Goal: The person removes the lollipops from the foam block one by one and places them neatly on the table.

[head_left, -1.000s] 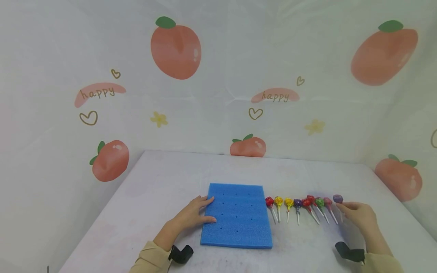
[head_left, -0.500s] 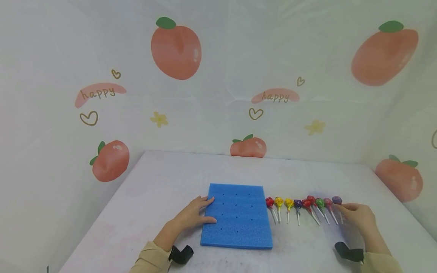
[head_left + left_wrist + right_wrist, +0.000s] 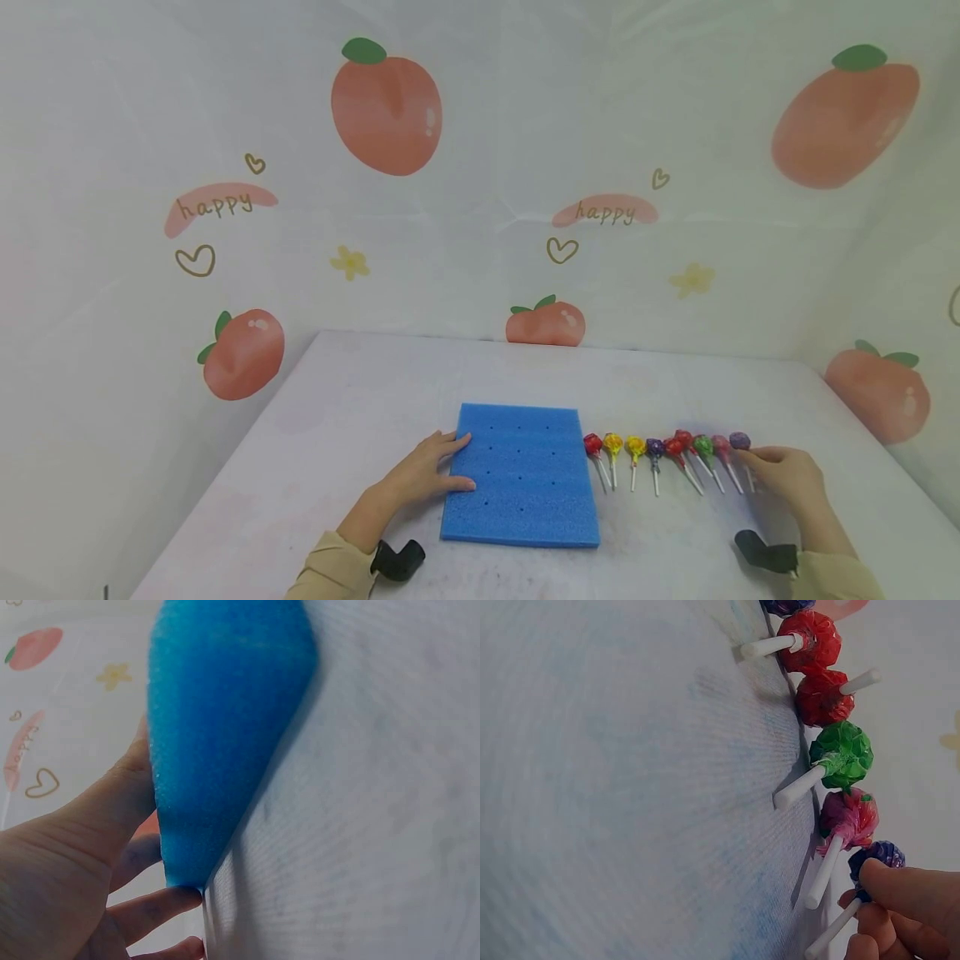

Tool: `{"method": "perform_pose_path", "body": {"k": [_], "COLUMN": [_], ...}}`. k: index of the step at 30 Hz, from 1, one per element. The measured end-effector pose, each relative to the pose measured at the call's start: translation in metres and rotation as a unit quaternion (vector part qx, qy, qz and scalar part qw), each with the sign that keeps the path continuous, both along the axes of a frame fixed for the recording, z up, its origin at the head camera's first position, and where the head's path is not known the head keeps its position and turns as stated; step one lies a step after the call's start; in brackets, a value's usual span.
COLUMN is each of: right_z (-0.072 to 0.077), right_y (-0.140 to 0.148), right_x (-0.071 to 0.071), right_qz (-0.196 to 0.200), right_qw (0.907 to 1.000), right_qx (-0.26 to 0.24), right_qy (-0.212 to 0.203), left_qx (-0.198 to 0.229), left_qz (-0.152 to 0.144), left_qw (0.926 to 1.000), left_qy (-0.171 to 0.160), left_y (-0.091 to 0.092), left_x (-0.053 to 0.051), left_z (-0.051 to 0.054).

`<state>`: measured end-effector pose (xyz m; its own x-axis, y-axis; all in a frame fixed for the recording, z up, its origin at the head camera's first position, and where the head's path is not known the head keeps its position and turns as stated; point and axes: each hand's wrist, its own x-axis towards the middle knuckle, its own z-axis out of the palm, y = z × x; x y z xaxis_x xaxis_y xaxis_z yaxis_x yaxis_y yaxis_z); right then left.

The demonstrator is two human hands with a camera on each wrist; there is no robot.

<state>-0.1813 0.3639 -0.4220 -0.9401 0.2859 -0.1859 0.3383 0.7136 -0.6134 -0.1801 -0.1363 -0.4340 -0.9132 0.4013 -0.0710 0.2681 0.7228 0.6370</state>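
Observation:
A flat blue foam sheet (image 3: 536, 521) with several small holes lies on the table. My left hand (image 3: 416, 472) rests along its left side, thumb on the top face; in the left wrist view the other fingers (image 3: 157, 911) touch the sheet's edge, extended. At the right end of a row of lollipops, my right hand (image 3: 793, 479) pinches a purple-wrapped lollipop (image 3: 887, 853) just below its candy head, the white stick pointing down toward the table. Close on its left lies a pink lollipop (image 3: 721, 444), then a green one (image 3: 702, 446).
Leftward the row continues with two red lollipops (image 3: 673, 448), a dark purple one (image 3: 655, 448), two yellow ones (image 3: 635, 447) and a red one (image 3: 592, 443) by the sheet's right edge. A printed fabric backdrop (image 3: 465, 275) rises behind the white table (image 3: 390, 375).
My right hand has shifted slightly left with the purple lollipop, bringing it nearer the pink one; in the last half second it has barely moved. The left hand and foam sheet stay put.

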Motion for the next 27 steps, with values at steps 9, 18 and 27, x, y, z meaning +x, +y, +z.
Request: {"method": "perform_pose_path", "body": {"k": [9,18,27], "right_z": [0.0003,-0.0026,-0.0043], "right_y": [-0.0004,0.0022,0.0042], "right_x": [0.0011,0.0011,-0.0008], "right_qz": [0.010,0.012,0.018], "right_qw": [0.9999,0.9999,0.9997], "right_qx": [-0.002,-0.003,-0.004], "right_qy": [-0.004,-0.004,-0.014], "left_qx": [-0.002,-0.006,-0.008], "left_qz": [-0.005,-0.004,-0.004], "left_qw": [1.0000,1.0000,1.0000], "left_qy": [0.002,0.000,0.002], "left_y": [0.0002,0.0000,0.0003], "left_x": [-0.0004,-0.0013,-0.0010], "left_z": [-0.0007,-0.0006,0.0000]}}
